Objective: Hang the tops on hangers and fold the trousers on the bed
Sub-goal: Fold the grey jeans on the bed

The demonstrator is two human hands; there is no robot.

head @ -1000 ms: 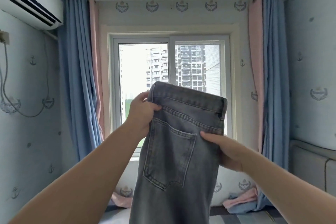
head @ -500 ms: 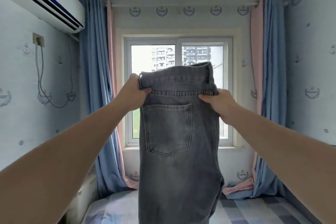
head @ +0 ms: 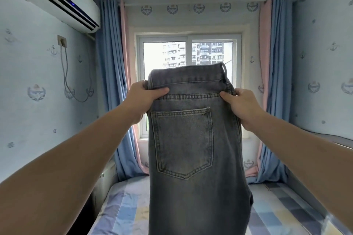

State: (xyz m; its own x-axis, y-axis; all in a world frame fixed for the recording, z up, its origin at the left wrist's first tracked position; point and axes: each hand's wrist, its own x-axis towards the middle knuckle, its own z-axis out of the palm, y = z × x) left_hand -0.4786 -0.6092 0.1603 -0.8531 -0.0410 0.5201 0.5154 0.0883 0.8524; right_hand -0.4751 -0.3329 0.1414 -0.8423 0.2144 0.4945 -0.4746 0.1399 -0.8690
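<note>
"Two hands in view. State of each, left first?"

"Far left, for reference: air conditioner point(head: 57, 0) high on the wall, then the left curtain point(head: 110, 82). The left hand point(head: 142, 99) grips the left edge of the grey trousers point(head: 191, 139) just under the waistband, with the thumb across the front and the fingers behind the cloth."

"Position of the trousers?"

"Held up in the air between the hands, hanging straight with the waistband on top and the back pocket facing the camera. They are in front of the window point(head: 189, 51) and above the bed point(head: 124, 206). The legs run out of the bottom of the frame, so I cannot tell whether they touch the bed."

"Right side?"

"The right hand point(head: 242, 105) pinches the right edge at the same height, thumb on the seam. Beyond it is the right curtain point(head: 277, 82)."
</note>
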